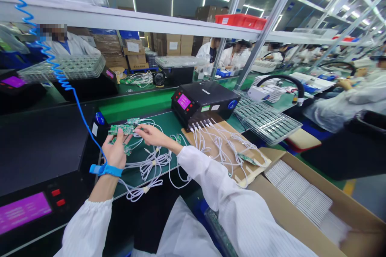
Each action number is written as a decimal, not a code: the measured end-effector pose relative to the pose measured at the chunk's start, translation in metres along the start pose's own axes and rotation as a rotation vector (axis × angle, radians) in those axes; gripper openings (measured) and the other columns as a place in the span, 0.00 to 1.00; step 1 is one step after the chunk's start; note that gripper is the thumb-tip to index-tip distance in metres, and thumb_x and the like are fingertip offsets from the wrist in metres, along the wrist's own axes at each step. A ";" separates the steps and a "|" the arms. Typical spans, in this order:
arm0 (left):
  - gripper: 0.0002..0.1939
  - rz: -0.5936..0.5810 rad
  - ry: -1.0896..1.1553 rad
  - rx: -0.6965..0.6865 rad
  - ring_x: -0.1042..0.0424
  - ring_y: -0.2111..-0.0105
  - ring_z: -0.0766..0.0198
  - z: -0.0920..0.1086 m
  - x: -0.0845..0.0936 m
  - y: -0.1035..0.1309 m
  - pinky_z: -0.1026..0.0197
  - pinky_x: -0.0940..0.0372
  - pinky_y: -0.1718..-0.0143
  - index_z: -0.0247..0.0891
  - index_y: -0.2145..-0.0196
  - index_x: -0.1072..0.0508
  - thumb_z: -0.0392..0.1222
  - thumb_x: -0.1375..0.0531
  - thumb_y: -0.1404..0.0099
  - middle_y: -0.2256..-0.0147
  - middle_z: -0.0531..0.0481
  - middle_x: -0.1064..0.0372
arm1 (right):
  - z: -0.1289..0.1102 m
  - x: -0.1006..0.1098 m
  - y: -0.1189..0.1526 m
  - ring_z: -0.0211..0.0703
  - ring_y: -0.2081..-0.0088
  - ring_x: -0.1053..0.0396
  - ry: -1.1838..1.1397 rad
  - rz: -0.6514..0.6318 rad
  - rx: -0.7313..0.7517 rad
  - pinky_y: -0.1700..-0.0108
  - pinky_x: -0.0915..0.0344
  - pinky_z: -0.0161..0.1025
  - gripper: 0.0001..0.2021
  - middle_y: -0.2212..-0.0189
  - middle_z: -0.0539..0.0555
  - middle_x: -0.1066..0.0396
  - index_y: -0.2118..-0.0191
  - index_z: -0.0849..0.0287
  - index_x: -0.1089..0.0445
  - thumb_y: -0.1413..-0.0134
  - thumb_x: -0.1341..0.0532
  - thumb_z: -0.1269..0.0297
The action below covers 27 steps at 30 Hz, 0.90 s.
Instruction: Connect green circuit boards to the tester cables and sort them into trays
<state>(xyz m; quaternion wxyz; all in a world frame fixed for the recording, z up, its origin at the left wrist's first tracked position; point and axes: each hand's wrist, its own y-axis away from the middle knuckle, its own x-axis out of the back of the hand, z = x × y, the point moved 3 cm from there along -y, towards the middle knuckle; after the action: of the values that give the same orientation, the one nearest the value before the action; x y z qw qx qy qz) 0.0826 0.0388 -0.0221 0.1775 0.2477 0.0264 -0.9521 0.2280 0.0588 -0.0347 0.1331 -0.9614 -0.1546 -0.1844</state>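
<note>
My left hand [115, 152], with a blue strap round its wrist, grips a green circuit board [115, 129] between thumb and fingers. At the board's right end, the fingers of my right hand [152, 135] are pinched together; what lies between the fingertips is too small to make out. White cables [155, 162] lie looped on the green bench below both hands. Another small board [127, 149] shows just under my left fingers, and one more [133, 121] lies behind the held board.
A black box with a pink screen [208, 98] has several white cables plugged in, trailing over a cardboard sheet [221, 140]. Another black unit [39, 148] stands left. An open carton [268, 184] holds stacked white pieces. Blue coiled cord [77, 104] hangs by my left arm. Co-workers sit beyond.
</note>
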 end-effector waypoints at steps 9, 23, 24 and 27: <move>0.03 -0.007 0.046 -0.007 0.18 0.61 0.58 -0.001 0.004 -0.001 0.45 0.27 0.44 0.34 0.66 0.26 0.32 0.37 0.32 0.65 0.44 0.22 | -0.002 0.004 -0.003 0.32 0.82 0.41 -0.112 -0.083 0.024 0.77 0.43 0.28 0.10 0.82 0.41 0.42 0.56 0.57 0.33 0.29 0.44 0.56; 0.05 -0.026 0.026 0.038 0.18 0.59 0.56 0.005 0.008 0.003 0.46 0.26 0.44 0.32 0.67 0.25 0.31 0.37 0.31 0.68 0.45 0.23 | -0.010 0.011 -0.001 0.30 0.78 0.45 -0.103 -0.136 0.067 0.72 0.44 0.30 0.15 0.76 0.44 0.41 0.56 0.60 0.27 0.30 0.42 0.53; 0.05 -0.029 0.029 0.041 0.18 0.59 0.57 0.006 0.008 0.003 0.46 0.26 0.44 0.32 0.67 0.25 0.31 0.38 0.31 0.68 0.45 0.23 | -0.010 0.012 -0.001 0.30 0.78 0.45 -0.108 -0.135 0.073 0.73 0.44 0.30 0.14 0.76 0.44 0.42 0.56 0.60 0.28 0.30 0.42 0.54; 0.06 -0.044 0.005 0.043 0.19 0.59 0.59 0.006 0.009 0.004 0.46 0.26 0.44 0.32 0.67 0.25 0.30 0.38 0.31 0.69 0.47 0.23 | -0.012 0.013 0.002 0.30 0.77 0.45 -0.109 -0.150 0.078 0.72 0.45 0.30 0.15 0.75 0.44 0.41 0.58 0.61 0.28 0.32 0.40 0.52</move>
<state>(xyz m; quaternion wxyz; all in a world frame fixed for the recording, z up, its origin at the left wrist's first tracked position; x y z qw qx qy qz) 0.0742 0.0315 -0.0207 0.1510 0.2531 0.0119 -0.9555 0.2363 0.0568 -0.0187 0.1479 -0.9498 -0.2401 -0.1352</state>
